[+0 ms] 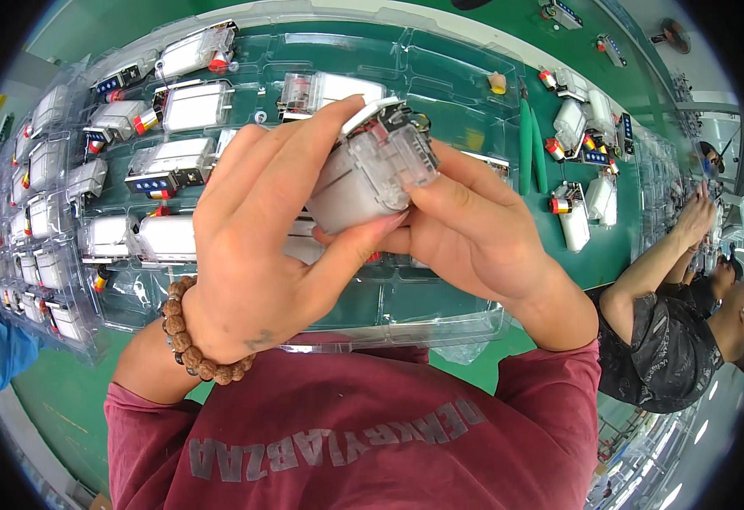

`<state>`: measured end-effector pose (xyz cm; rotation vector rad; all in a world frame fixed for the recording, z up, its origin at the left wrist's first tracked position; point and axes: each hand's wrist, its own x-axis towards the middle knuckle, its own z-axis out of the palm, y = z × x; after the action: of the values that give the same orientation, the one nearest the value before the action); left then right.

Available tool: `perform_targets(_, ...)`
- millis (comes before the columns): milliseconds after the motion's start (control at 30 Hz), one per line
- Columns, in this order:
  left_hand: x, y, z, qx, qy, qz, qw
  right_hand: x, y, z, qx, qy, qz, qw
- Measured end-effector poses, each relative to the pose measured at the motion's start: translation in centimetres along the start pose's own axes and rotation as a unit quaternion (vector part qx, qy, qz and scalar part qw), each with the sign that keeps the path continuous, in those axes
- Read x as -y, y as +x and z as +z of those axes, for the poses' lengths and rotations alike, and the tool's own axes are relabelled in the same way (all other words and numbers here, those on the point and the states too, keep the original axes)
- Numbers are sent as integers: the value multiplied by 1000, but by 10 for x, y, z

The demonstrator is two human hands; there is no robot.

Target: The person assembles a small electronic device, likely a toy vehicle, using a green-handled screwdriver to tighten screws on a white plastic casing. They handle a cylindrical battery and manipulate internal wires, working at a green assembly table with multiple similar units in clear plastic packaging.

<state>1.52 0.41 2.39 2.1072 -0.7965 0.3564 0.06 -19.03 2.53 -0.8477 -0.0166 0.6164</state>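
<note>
A small white device unit (359, 174) with a clear plastic housing on its end is held up in front of me, above the trays. My left hand (261, 221) wraps round its white body from the left, fingers over the top and thumb underneath. At its right end, my right hand (478, 225) pinches the clear plastic part between thumb and fingers. Dark wiring and a circuit board show at the unit's upper edge. The fingertips under the unit are partly hidden. Beneath my hands lies a clear plastic tray (448, 51) with several similar white units (195, 108) in its compartments.
Stacked clear trays (70, 217) with more units stand at the left. Right of my tray lie green-handled pliers (526, 144), a small yellowish piece (497, 82) and several loose units (572, 223) on the green tabletop (597, 255). A co-worker (656, 340) sits at the right.
</note>
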Motion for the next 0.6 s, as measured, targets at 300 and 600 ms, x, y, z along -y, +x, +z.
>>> perform_targets(300,5,-2,0,-16,-17,15,1000,4,1,2,28,-73,17,997)
perform_targets(600,2,-2,0,-10,26,29,999,-2,-3,6,-14,-76,-26,997)
